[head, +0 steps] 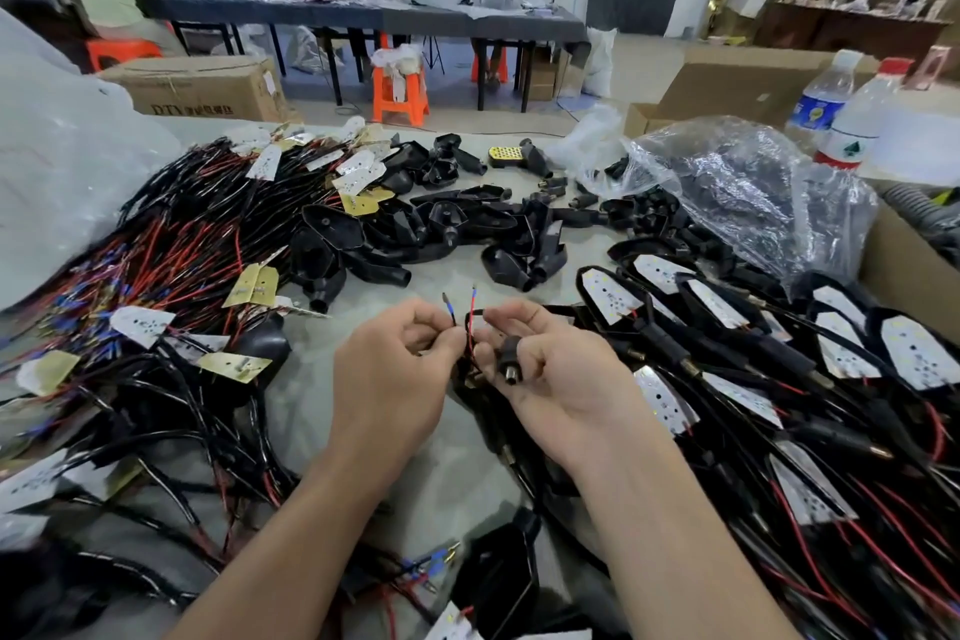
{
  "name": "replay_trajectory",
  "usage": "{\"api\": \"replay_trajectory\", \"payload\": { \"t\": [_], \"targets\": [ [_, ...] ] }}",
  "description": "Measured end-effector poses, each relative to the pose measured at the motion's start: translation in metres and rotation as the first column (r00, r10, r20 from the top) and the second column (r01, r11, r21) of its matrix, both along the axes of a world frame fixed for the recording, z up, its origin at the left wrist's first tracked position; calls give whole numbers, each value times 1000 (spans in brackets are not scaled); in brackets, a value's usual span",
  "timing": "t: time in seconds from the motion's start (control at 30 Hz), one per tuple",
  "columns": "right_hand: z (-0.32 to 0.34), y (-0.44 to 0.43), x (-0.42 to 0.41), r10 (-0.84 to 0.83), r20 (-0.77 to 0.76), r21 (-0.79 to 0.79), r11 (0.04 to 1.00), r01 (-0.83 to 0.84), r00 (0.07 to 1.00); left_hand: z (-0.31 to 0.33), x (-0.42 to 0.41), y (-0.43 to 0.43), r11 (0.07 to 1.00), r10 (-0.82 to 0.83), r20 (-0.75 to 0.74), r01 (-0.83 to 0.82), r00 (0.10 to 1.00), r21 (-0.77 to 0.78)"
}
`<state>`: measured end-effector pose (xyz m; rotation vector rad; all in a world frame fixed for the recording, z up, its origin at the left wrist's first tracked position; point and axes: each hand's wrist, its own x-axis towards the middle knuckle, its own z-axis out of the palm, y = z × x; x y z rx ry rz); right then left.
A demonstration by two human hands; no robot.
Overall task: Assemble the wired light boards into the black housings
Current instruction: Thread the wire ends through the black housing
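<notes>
Centrally, both hands meet over the grey tabletop (447, 457). The left hand (395, 369) has its fingers curled and pinches a pair of thin red and black wires (471, 322) between thumb and forefinger. The wires' blue-sleeved metal tips stick up just above the knuckles. The right hand (550, 369) curls round a black plastic housing with a round tubular stem (508, 360). The open end of the stem faces the camera, and the wires run down beside it. How far the wires enter the stem cannot be told.

To the left lies a tangled heap of white and brass-coloured light boards on red and black leads (156, 250). Beyond the hands sits a loose pile of empty black housings (441, 218). To the right, finished black housings with white boards seated inside (779, 353) lie in rows. A crumpled clear plastic bag (727, 182) behind them holds more black parts.

On the floor beyond the table, a brown cardboard carton (202, 86) shows the printed letters "DTY", followed by characters too blurred to read. Two clear plastic bottles stand at the far right: one with a blue label (821, 99) and one with a red cap and a white, green and red label (857, 130). Their print is illegible.
</notes>
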<state>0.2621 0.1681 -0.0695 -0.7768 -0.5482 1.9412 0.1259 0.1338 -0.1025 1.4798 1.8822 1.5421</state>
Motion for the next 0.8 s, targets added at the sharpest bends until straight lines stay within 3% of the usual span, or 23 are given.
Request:
{"api": "replay_trajectory", "payload": {
  "t": [0.17, 0.37, 0.53, 0.6, 0.67, 0.73, 0.77, 0.8],
  "targets": [
    [-5, 0, 2, 18, 16, 87, 996, -19, 1000, 0, 3, -2, 998, 24, -19, -22, 1000, 62],
    [-6, 2, 0, -109, 143, 141, 986, 89, 984, -1, 3, -2, 997, -47, 7, 46, 999, 68],
    [-4, -2, 4, -55, 35, 109, 993, 51, 998, 0, 2, 1, 980, -185, 74, 179, 980, 84],
    [-7, -5, 1, -70, 139, 181, 983, 44, 988, 0, 1, 2, 983, -177, 143, 167, 974, 79],
    [-10, -6, 0, -153, 406, 367, 930, -8, 901, -1, 1, 3, 987, -154, 198, 141, 968, 77],
    [-11, -5, 1, -288, 688, 522, 834, -180, 666, -1, 0, 4, 989, -135, 233, 117, 963, 87],
    [-12, -5, 1, -338, 739, 556, 795, -245, 582, -1, 0, 4, 990, -129, 245, 109, 961, 93],
    [-12, -6, -1, -371, 736, 583, 773, -251, 567, 0, 0, 5, 990, -124, 247, 104, 961, 92]
  ]
}}
